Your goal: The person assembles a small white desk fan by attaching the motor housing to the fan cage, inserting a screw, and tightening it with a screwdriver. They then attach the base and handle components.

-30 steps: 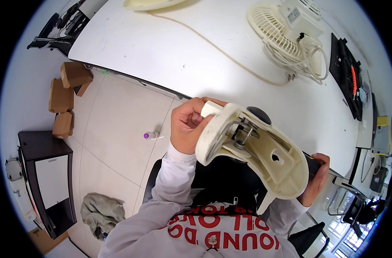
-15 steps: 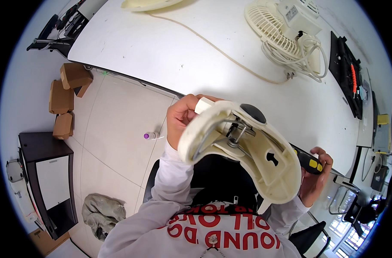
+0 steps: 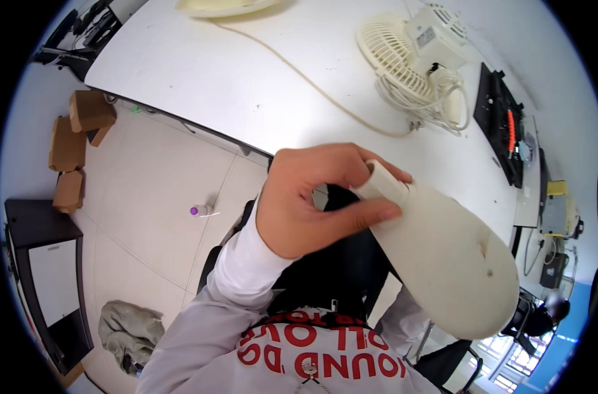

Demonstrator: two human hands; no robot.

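A cream plastic clamp [image 3: 450, 249], rounded and elongated with a short round tube at one end, is held over my lap beside the table edge. My left hand [image 3: 312, 197] grips it by the tube, thumb on the near side and fingers on the far side. The clamp's smooth outer face is turned up, with a small brownish mark on it. Its spring side is hidden now. My right hand is out of sight behind the clamp; only the right sleeve [image 3: 404, 325] shows below it. The black-and-yellow tool seen by the right hand earlier is hidden too.
On the white table [image 3: 200, 85] stands a cream fan [image 3: 391, 56] with a coiled cord [image 3: 420, 98]. A thin cable [image 3: 292, 65] crosses the tabletop. An open black tool case [image 3: 496, 125] lies right. Brown boxes [image 3: 67, 144], a bottle [image 3: 200, 211] and grey cloth [image 3: 128, 331] are on the left floor.
My left hand has turned the clamp over, from spring side to smooth outer face, and it has shifted right. My right hand and the black-and-yellow tool have gone from sight.
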